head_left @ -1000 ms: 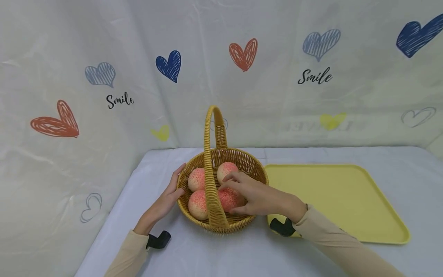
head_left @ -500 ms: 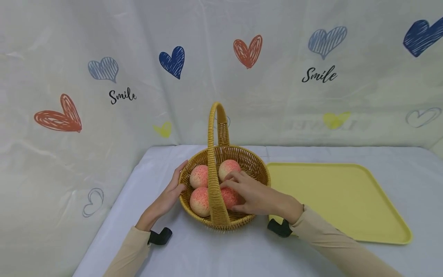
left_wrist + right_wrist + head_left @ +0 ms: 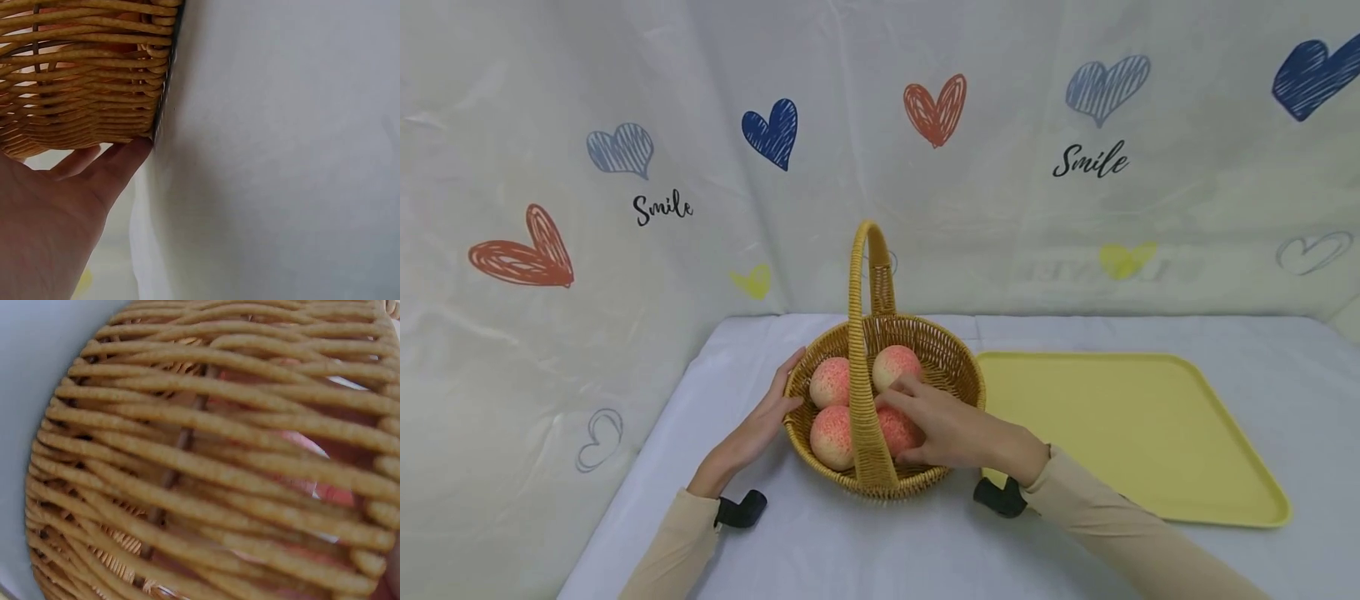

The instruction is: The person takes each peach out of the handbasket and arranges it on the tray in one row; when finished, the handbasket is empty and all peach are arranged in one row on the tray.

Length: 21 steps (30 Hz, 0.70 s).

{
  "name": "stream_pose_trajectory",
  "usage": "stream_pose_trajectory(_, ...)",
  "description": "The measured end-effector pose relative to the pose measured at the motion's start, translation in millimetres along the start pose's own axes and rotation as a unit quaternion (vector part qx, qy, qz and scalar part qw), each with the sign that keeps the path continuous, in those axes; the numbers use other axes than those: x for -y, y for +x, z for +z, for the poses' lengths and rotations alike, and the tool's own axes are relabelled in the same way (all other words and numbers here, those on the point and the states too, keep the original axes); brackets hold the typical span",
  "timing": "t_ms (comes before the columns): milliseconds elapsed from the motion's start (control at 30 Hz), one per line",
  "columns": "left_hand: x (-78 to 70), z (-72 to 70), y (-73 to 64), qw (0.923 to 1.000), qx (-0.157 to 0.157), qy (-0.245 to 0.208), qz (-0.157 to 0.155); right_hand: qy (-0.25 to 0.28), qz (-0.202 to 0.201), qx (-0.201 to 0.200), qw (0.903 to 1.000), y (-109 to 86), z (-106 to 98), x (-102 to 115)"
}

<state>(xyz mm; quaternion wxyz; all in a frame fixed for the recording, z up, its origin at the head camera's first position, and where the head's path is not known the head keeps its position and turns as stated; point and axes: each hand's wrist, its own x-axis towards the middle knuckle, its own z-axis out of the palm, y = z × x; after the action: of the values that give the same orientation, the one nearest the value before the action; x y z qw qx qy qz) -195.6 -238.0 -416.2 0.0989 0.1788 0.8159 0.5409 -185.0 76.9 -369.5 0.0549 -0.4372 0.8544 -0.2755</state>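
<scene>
A woven wicker basket (image 3: 958,367) with a tall arched handle (image 3: 861,333) stands on the table. My left hand (image 3: 760,429) holds its left side, thumb over the rim and fingers along the outer wall; in the left wrist view those fingertips reach low on the weave. Inside the basket, my right hand (image 3: 951,425) curls its fingers and thumb round a red-pink peach (image 3: 898,431) at the front right. Another peach (image 3: 897,365) lies just behind that hand. Two more peaches, one at the back (image 3: 830,382) and one in front (image 3: 831,437), sit left of the handle, partly covered by it.
A shallow yellow tray (image 3: 1120,425) lies right of the basket, close to its rim, with my right forearm across its near left corner. White cloth (image 3: 865,550) covers the table. Behind it hangs a white curtain (image 3: 1000,208) printed with hearts.
The head view has shifted slightly. My right hand has moved a little left, its fingers closer round the front right peach. My left hand stays on the basket's side.
</scene>
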Motion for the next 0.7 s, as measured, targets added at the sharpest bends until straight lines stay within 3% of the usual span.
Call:
stream_pose_trajectory(367,3.7,-2.1,4.1,0.9999,0.006,-0.003,0.015,-0.006,0.012,-0.057,0.9983,0.3,2.3,3.5)
stream_pose_trajectory(700,4.0,-1.0,4.5,0.9994,0.003,-0.029,-0.021,0.088,0.02,-0.144,0.9855,-21.7,-30.4,-0.7)
